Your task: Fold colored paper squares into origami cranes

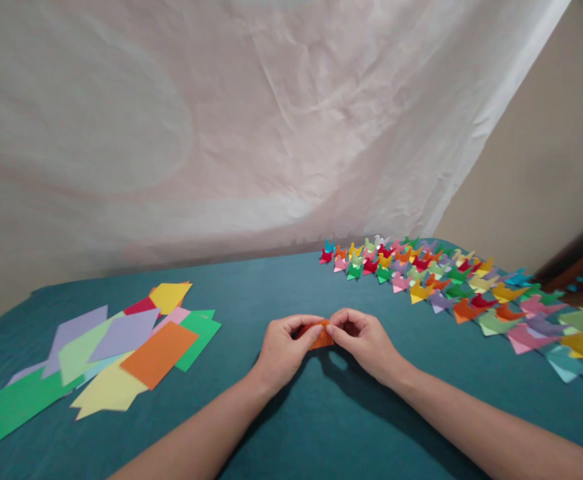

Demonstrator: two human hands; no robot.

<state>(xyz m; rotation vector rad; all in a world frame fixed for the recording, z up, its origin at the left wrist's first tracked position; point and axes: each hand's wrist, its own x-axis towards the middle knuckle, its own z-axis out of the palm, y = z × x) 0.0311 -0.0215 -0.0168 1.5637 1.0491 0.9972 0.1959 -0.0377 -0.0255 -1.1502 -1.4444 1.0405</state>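
A small folded piece of orange paper (322,338) is held between my two hands, a little above the table. My left hand (287,343) pinches its left side, thumb in front and fingers behind. At its right end, my right hand (360,337) pinches the upper edge between thumb and fingertips. The fingers cover much of the paper, so its full folded shape cannot be made out.
Loose coloured paper sheets (158,353) lie overlapped on the left of the teal table (271,287). Rows of small folded paper birds (441,300) stand along the right side. A pale cloth (271,133) hangs behind the table.
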